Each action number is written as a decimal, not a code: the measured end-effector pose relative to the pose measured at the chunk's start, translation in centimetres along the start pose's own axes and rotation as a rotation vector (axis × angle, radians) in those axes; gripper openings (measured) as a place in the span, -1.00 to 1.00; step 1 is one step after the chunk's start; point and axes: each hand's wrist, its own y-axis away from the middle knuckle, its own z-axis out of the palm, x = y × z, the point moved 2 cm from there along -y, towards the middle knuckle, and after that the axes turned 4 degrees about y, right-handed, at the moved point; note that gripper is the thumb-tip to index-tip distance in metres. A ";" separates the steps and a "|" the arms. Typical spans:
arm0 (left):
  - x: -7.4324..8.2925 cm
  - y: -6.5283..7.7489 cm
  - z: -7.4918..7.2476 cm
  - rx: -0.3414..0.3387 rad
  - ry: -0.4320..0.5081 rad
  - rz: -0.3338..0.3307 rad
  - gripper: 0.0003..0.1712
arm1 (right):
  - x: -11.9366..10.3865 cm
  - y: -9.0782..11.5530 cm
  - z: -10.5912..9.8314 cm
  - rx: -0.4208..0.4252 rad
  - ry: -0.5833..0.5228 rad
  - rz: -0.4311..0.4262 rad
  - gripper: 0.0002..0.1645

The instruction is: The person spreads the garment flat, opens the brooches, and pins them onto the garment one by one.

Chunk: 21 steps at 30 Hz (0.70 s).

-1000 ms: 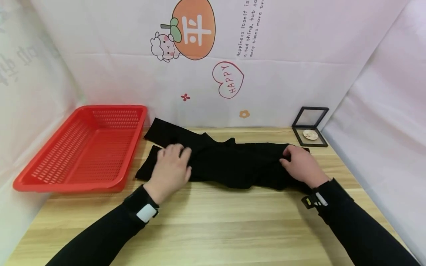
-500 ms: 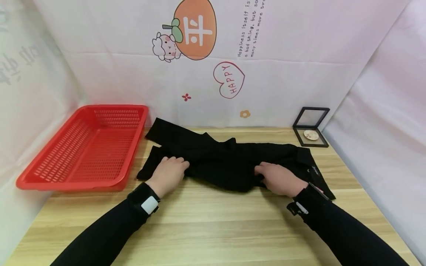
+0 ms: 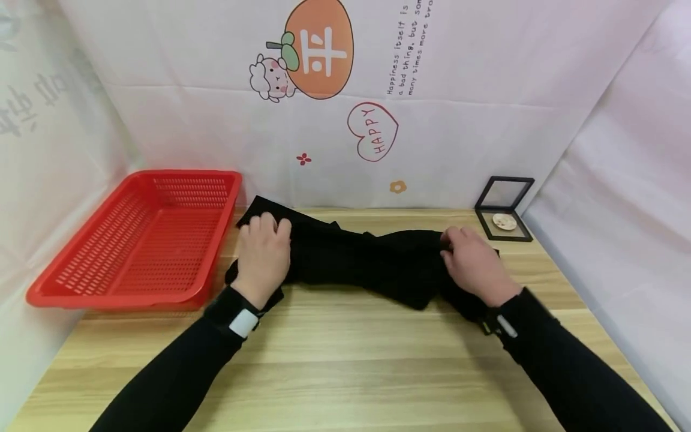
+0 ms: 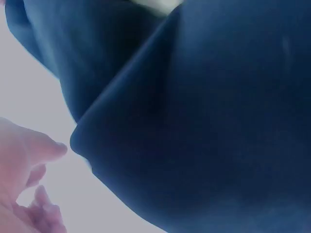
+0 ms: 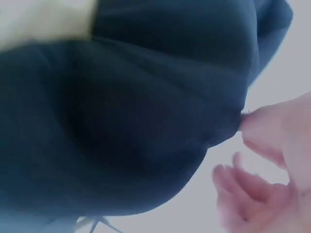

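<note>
A pair of black trousers [image 3: 367, 261] lies sideways across the table and is bunched lengthwise. At its left end my left hand [image 3: 264, 252] grips the fabric with bent fingers. In the left wrist view a folded corner of the trousers [image 4: 146, 126] comes right up to that thumb tip. Toward the waist end, my right hand [image 3: 477, 264] pinches the upper edge. The right wrist view has thumb and finger at the edge of the dark trousers [image 5: 146, 116], with the other fingers [image 5: 243, 189] curled below. Part of one leg shows under my left wrist.
A red plastic basket [image 3: 197, 264] stands at the left, close to the trouser legs. At the back right sits a small black frame [image 3: 488, 225], hinged open, holding a round pale disc [image 3: 504, 222]. A printed white cloth [image 3: 459, 144] hangs behind the wooden table [image 3: 345, 372].
Both hands gripped the near edge of the trousers and moved away from the body with it, spreading apart. The near side is now brought up over the far side, and the outline is narrower.
</note>
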 end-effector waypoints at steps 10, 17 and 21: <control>2.9 4.0 2.6 -0.646 0.099 -0.023 -0.60 | -3.7 2.2 4.3 -0.404 0.016 -0.249 -0.50; 2.0 4.6 3.1 -0.747 0.062 -0.068 -0.42 | -1.7 1.1 3.4 -0.324 -0.156 -0.146 -0.85; 1.4 4.5 3.2 -0.786 0.049 -0.108 -0.34 | -0.3 0.3 0.0 -0.153 -0.334 0.093 -0.90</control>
